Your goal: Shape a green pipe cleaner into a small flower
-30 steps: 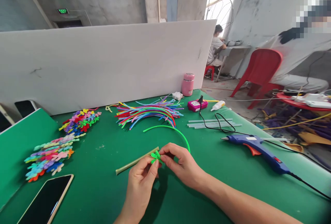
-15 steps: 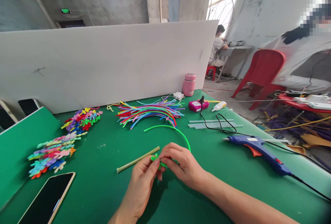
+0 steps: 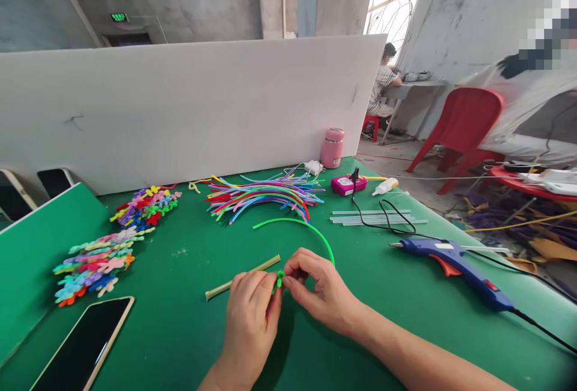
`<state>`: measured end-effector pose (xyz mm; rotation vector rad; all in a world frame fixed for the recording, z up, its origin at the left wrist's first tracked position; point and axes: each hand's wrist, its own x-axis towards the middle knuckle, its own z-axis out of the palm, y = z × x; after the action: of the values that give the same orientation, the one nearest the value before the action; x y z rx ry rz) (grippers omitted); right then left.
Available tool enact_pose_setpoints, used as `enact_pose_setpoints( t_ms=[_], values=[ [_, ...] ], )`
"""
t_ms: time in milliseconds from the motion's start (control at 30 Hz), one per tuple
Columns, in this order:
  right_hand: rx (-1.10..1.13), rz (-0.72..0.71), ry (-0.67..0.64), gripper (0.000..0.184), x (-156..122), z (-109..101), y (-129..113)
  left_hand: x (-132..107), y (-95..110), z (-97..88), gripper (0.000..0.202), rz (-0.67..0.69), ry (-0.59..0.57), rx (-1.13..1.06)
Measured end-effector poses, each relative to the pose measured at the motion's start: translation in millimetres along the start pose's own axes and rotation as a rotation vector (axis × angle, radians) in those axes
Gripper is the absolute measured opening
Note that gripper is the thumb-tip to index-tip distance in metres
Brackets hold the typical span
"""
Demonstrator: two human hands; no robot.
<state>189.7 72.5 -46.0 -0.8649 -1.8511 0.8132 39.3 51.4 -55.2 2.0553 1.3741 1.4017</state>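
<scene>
Both hands meet over the green table [image 3: 180, 331] near its front middle. My left hand [image 3: 252, 319] and my right hand [image 3: 318, 292] pinch a small green twisted pipe-cleaner piece [image 3: 279, 280] between their fingertips. From my right hand a long green pipe cleaner [image 3: 311, 230] curves away over the table. A pale straw-coloured stick [image 3: 241, 277] lies just left of the hands, untouched.
A bundle of coloured pipe cleaners [image 3: 264, 195] lies behind the hands. Finished coloured shapes [image 3: 97, 261] are piled at the left, a phone [image 3: 81, 346] near the front left. A blue glue gun [image 3: 455, 261], glue sticks [image 3: 376, 216] and a pink cup [image 3: 332, 147] are to the right.
The small green piece has been squeezed narrower between the fingertips. My left hand has turned its back more toward the camera; both hands stay in the same spot.
</scene>
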Motion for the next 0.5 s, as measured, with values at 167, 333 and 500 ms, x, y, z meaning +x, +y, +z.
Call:
enact_pose_setpoints(
  t_ms=[167, 333, 500],
  values=[
    [-0.054, 0.049, -0.024, 0.012, -0.9, 2.7, -5.4, -2.6, -3.7, 1.4, 0.020, 0.236, 0.016, 0.226],
    [-0.020, 0.147, -0.058, 0.012, -1.4, 4.7, -9.3, -2.7, -3.4, 4.8, 0.014, 0.386, 0.028, 0.410],
    [0.122, 0.256, -0.069, 0.011, -1.1, 7.7, -8.9, -2.6, -3.4, 3.8, 0.017, 0.383, -0.013, 0.430]
  ],
)
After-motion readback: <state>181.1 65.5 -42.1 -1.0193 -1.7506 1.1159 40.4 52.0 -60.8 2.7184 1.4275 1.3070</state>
